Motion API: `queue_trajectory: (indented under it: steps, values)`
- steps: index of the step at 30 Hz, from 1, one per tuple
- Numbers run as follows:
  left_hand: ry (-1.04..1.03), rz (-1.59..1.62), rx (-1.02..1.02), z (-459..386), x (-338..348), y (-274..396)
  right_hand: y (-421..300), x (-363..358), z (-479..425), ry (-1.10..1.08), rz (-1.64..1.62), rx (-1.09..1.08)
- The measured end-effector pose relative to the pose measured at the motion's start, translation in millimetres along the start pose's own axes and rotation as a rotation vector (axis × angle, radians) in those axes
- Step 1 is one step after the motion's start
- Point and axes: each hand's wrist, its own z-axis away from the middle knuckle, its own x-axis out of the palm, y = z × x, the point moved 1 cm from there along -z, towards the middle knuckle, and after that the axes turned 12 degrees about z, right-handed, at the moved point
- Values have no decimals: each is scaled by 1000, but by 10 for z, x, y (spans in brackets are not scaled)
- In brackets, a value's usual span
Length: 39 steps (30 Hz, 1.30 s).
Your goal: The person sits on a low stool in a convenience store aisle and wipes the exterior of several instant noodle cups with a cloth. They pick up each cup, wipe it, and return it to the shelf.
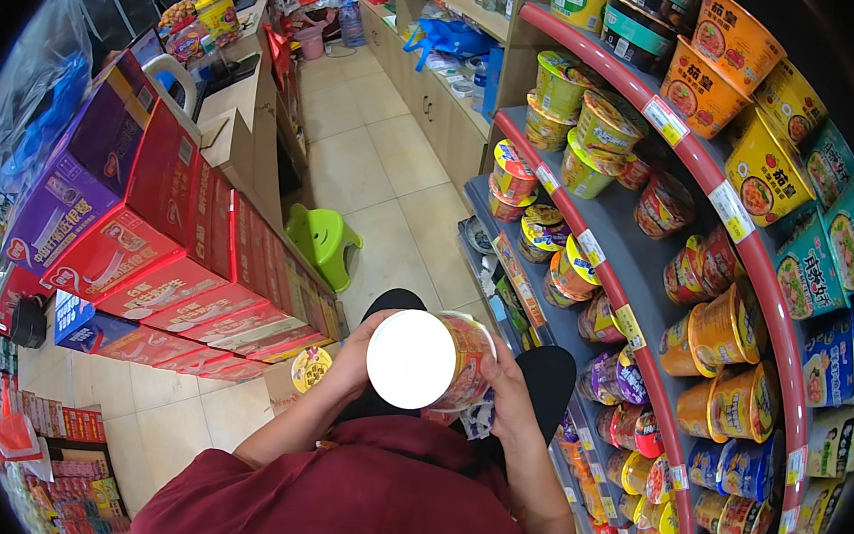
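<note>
Both hands hold an instant noodle cup on its side in front of my body, its white round end facing up and to the left. My left hand is at the left edge of that white end. My right hand grips the opposite end, with the thumb on its rim. The cup's side has a reddish printed pattern. Below the hands, behind the forearms, lies a yellow round noodle-cup lid in an open cardboard carton. Part of the cup is hidden by the fingers.
Shelves with red rails hold many noodle cups on the right. Stacked red cartons stand on the left, beside a wooden counter. A green plastic stool is on the tiled floor ahead, with wooden cabinets along the aisle.
</note>
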Motion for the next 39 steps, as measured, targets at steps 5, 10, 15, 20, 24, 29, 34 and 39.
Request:
queue_trajectory:
  steps: [5,10,15,20,24,29,34,39]
  values:
    - [-104,-24,-88,7,-90,83,-117,-19,7,153,101,-85]
    - [-353,80,-293,105,-25,256,-124,-74,6,278,580,-304]
    - [-293,257,-215,135,106,52,-237,177,104,353,1161,-606]
    - [-134,488,-178,69,224,-100,-184,374,175,349,1400,-907]
    - [-123,584,-217,63,138,-142,-196,417,225,260,1379,-1044]
    - [-140,718,-290,-1,-20,-132,-332,411,352,78,1334,-1006]
    - [-202,887,-263,-69,-183,-51,-393,188,360,109,1205,-504]
    - [-216,879,-156,-110,-39,-75,-80,-29,200,-122,850,-204]
